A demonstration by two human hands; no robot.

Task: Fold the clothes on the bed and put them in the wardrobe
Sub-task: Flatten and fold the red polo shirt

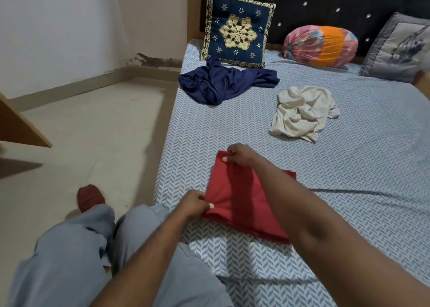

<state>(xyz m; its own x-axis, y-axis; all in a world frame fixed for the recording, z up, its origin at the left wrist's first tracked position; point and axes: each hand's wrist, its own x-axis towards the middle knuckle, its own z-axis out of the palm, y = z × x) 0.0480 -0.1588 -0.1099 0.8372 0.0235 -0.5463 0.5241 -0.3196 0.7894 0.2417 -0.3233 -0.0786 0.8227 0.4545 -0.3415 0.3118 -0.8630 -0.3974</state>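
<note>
At the far left a slanted wooden panel (21, 125) stands on the pale floor (93, 132). Nearer the camera, a foot in a dark red slipper (90, 197) rests on that floor, beside the person's grey trousers (69, 248). The left hand (194, 202) is at the near left corner of a red garment (244, 202), and its fingers (206, 205) are curled and pinch the cloth's edge against the thumb. The red garment lies partly folded on the bed (360, 167), close to the bed's left edge, with its left side lifted off the patterned sheet. The right hand (240, 154) reaches across to the far left corner of the same garment and pinches it between thumb and curled fingers, so both hands hold one raised edge. Farther up the bed a crumpled navy garment (223, 83) lies near the left edge. It touches the foot of a blue embroidered cushion (237, 30), which leans upright toward the dark studded headboard (325, 2). To the right of the navy garment, and apart from it, a cream garment (302, 112) sits in a loose heap. Beyond it a pink and orange bolster (321, 46) lies at the headboard, and a grey pillow (400, 48) leans at the far right.
</note>
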